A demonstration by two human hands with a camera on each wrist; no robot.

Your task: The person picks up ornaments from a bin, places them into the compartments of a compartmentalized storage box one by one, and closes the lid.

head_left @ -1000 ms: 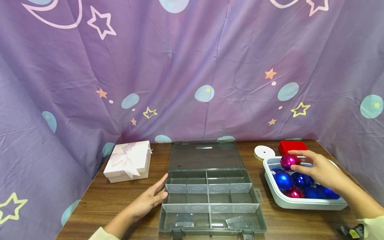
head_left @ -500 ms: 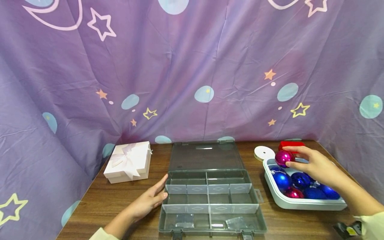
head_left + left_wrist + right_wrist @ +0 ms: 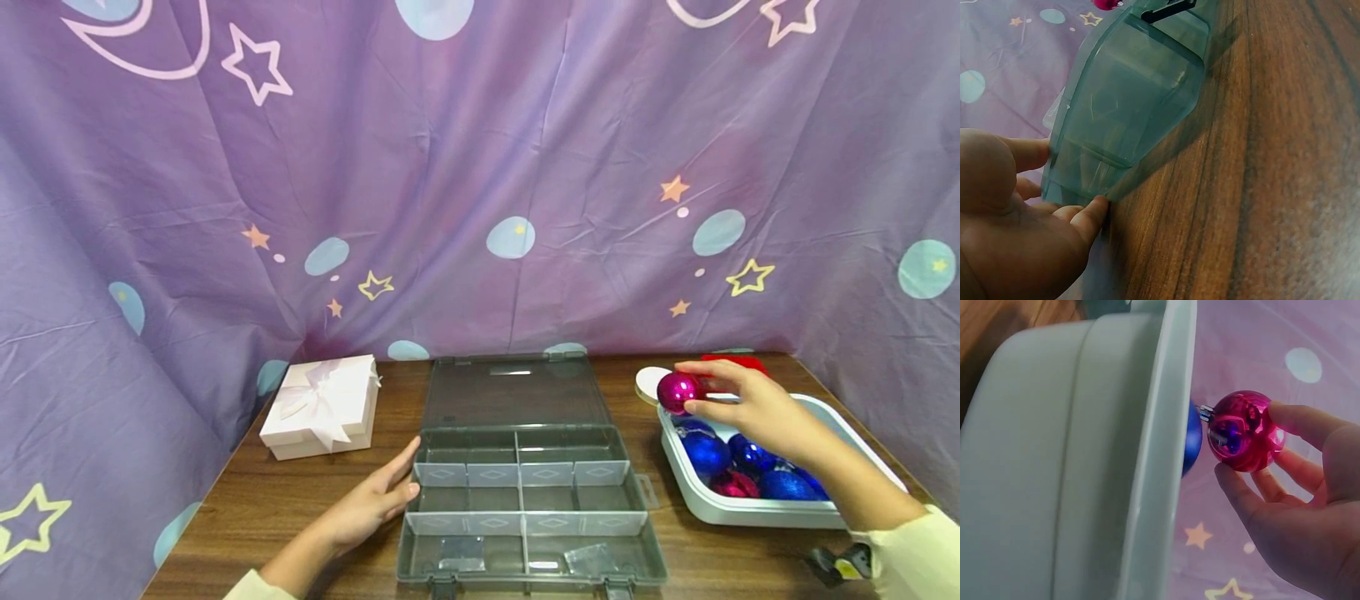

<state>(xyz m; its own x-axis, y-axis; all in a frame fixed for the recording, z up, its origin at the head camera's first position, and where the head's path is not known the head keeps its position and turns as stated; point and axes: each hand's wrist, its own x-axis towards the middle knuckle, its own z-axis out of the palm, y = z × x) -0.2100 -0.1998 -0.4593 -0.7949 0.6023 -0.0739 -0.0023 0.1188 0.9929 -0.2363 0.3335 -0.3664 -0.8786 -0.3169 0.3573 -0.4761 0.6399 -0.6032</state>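
Observation:
My right hand [image 3: 757, 410] pinches a shiny pink Christmas ball [image 3: 678, 392] between thumb and fingers, above the far left corner of a pale plastic tub [image 3: 693, 492]. In the right wrist view the ball [image 3: 1246, 431] shows its silver cap, with the tub wall [image 3: 1035, 444] beside it. Inside the tub lie several blue balls [image 3: 707, 454] and a pink one [image 3: 735, 484]. With its fingers extended, my left hand [image 3: 367, 505] touches the left side of a grey see-through divider box [image 3: 467, 482], whose lid lies back. The left wrist view has fingertips against the box wall [image 3: 1129, 87].
A white gift box [image 3: 318, 404] with a ribbon bow stands at the back left. Behind the tub are a white ribbon spool [image 3: 649, 384] and a red object [image 3: 738, 362]. Small clear pieces [image 3: 462, 552] lie in the box's front compartments. A patterned purple cloth [image 3: 450, 167] hangs behind the table.
My right hand has carried the pink ball left and slightly up, from over the tub to its far left corner. My left hand has stayed at the divider box.

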